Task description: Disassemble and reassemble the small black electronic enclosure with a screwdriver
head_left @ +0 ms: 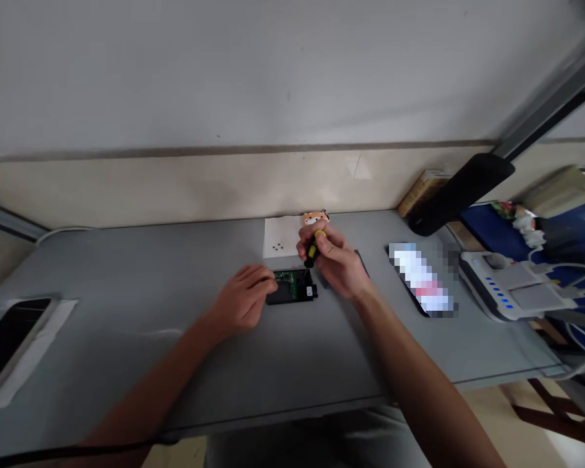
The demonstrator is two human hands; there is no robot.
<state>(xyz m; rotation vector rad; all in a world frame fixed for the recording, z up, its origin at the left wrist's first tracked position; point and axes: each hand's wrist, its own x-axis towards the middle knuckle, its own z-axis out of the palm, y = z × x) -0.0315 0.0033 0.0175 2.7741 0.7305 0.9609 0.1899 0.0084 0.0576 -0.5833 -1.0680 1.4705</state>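
Note:
A small black electronic device point(285, 296) lies flat on the grey table, its green circuit board point(292, 279) exposed. My left hand point(247, 294) grips the device's left end between thumb and fingers. Wrapped in the fingers of my right hand point(335, 257) is a black-and-yellow screwdriver point(312, 249), pointing down over the device's upper right part. Whether its tip touches a screw I cannot tell. Just behind, several tiny dark screws point(277, 247) rest on a white sheet of paper point(285, 229). A dark flat piece point(361, 260) is partly hidden behind my right hand.
To the right are a lit phone point(422, 279), a white power strip point(517, 286) with cables, a black cylinder point(461, 195) and a book point(423, 190). A dark-screened device point(12, 341) lies at the far left. A wall point(199, 188) bounds the table's back.

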